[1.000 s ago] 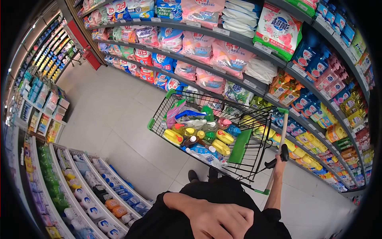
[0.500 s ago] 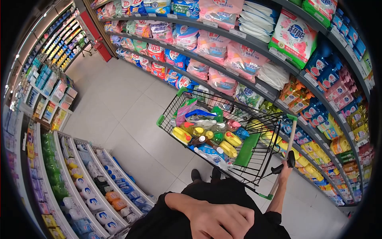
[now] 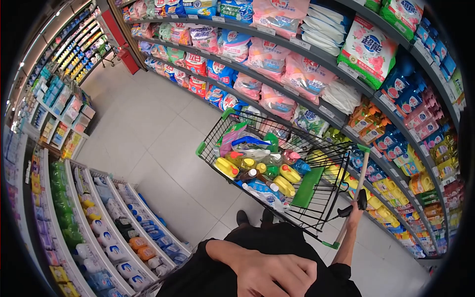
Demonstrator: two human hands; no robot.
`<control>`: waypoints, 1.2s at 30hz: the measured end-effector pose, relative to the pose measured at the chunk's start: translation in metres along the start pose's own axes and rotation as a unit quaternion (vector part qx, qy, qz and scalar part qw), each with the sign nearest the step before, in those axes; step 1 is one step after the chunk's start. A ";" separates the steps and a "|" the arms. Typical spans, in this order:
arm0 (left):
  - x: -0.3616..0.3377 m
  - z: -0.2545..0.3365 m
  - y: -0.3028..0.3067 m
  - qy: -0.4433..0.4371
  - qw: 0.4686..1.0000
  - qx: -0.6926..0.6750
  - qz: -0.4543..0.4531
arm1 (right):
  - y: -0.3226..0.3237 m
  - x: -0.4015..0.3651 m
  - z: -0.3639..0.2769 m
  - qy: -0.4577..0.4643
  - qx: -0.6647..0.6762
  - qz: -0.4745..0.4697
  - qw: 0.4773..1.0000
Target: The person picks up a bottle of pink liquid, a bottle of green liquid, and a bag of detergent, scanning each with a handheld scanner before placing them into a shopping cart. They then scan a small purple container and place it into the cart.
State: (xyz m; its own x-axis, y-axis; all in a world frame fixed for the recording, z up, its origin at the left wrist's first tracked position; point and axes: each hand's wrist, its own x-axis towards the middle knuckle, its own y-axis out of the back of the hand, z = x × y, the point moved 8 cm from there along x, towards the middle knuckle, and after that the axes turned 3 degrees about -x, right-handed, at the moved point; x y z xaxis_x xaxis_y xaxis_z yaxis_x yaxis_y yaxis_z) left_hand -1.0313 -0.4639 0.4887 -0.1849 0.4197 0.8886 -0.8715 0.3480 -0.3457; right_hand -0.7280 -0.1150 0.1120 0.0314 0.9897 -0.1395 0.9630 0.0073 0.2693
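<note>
Store aisle, grey tiled floor (image 3: 163, 136); clock centred on the head view. Shelves (image 3: 321, 53) of bagged and bottled goods sweep from 11 to 4 o'clock; white racks (image 3: 101, 210) of bottles fill 7 to 8. Wire shopping cart (image 3: 200, 148) just off centre toward 4, beside the shelves, loaded: yellow bottles (image 3: 226, 168), blue-and-white pack (image 3: 265, 193) on its 7 o'clock side, pink-and-purple bag (image 3: 231, 138) at its 10. Green flap (image 3: 308, 188) toward its 4.

Right hand (image 3: 354, 214) at 4: fingers wrapped round the cart's pale handle (image 3: 364, 168), against a black fitting (image 3: 362, 199). Left hand (image 3: 277, 274) near 6, before black clothing (image 3: 195, 278), fingers loosely bent; cannot tell whether they hold anything. Dark shoes (image 3: 242, 218) at 6.
</note>
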 end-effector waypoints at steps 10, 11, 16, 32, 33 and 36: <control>-0.003 -0.008 0.002 0.020 0.996 -0.083 0.007 | 0.005 0.009 0.020 -0.003 0.014 -0.004 1.000; -0.002 -0.008 0.005 0.021 0.996 -0.084 0.007 | 0.004 0.009 0.020 0.010 0.012 -0.007 1.000; 0.002 -0.010 0.004 0.043 0.992 -0.111 -0.030 | 0.001 0.004 0.014 -0.005 0.019 0.004 1.000; 0.013 -0.007 0.015 0.013 0.995 -0.102 0.005 | 0.006 0.011 0.026 -0.003 0.029 0.001 1.000; 0.013 -0.008 0.015 0.014 0.995 -0.102 0.006 | 0.005 0.010 0.024 0.002 0.025 0.001 1.000; 0.008 -0.016 0.014 0.020 0.994 -0.104 0.004 | 0.008 0.013 0.026 0.006 0.012 -0.002 1.000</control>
State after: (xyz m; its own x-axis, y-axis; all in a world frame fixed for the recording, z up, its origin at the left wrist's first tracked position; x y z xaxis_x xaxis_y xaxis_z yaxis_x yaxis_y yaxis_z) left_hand -1.0376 -0.4428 0.4860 -0.1703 0.4547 0.8742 -0.7562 0.5085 -0.4118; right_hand -0.7131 -0.1063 0.0874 0.0242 0.9914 -0.1288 0.9691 0.0083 0.2464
